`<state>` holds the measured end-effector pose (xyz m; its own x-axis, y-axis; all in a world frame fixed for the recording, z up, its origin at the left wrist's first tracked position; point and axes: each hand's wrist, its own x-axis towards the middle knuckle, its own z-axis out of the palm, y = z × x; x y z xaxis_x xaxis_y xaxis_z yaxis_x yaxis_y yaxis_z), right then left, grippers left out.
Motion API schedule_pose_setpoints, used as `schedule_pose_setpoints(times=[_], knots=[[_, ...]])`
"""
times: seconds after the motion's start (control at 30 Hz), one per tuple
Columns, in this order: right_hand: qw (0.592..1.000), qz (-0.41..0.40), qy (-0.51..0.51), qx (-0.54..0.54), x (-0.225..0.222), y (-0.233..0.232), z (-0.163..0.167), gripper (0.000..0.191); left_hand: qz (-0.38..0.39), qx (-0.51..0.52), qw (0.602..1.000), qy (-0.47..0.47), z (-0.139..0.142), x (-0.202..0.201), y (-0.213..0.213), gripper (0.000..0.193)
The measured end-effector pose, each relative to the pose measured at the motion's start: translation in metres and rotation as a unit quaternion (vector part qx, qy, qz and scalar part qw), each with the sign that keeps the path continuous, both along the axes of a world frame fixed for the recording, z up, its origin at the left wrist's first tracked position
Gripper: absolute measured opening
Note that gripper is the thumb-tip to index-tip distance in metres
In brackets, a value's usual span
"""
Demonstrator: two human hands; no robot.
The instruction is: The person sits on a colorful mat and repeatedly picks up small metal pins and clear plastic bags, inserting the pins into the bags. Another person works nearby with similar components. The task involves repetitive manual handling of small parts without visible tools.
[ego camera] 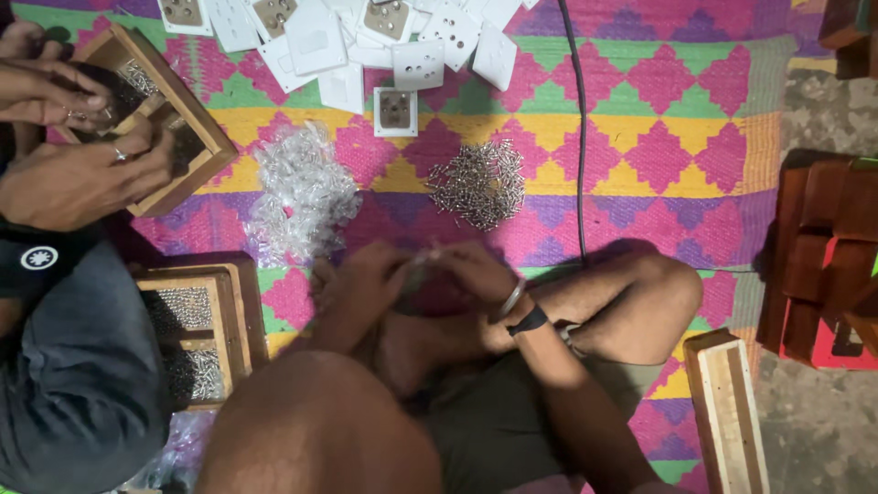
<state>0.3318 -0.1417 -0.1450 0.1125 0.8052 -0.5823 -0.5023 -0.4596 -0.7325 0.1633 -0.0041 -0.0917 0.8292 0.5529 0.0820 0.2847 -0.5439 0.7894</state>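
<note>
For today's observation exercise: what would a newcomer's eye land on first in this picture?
The bright zigzag mat fills the floor, with a heap of small metal screws at its centre and white switch plates scattered along the top. Below the screws, the left hand and right hand meet, fingers together.

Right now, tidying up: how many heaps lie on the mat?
3: white switch plates at top, clear packets left of centre, metal screws right of them; more may be hidden.
</note>
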Motion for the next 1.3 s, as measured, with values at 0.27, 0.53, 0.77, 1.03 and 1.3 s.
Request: schedule_pose_setpoints(times=[0.27,0.53,0.77,1.03,1.3], knots=[[0.930,0.031,-0.362,-0.049,0.006,0.002,0.009,0.034,0.083,0.301,0.934,0.174,0.130,-0.078,0.220,0.018],[0.864,-0.034,-0.502,0.027,0.018,0.015,0.016,0.025,0.085,0.281,0.922,0.253,0.080,-0.108,0.286,0.023],[0.832,-0.038,-0.553,0.027,0.019,0.009,0.012,0.022,0.130,0.250,0.935,0.217,0.053,-0.087,0.237,0.028],[0.845,-0.039,-0.530,0.053,0.015,0.016,0.012,0.021,0.177,0.083,0.972,0.131,0.030,-0.036,0.104,0.035],[0.832,-0.023,-0.549,0.076,0.014,0.019,0.017,0.021,0.283,-0.129,0.946,-0.092,-0.016,-0.079,0.108,0.030]])
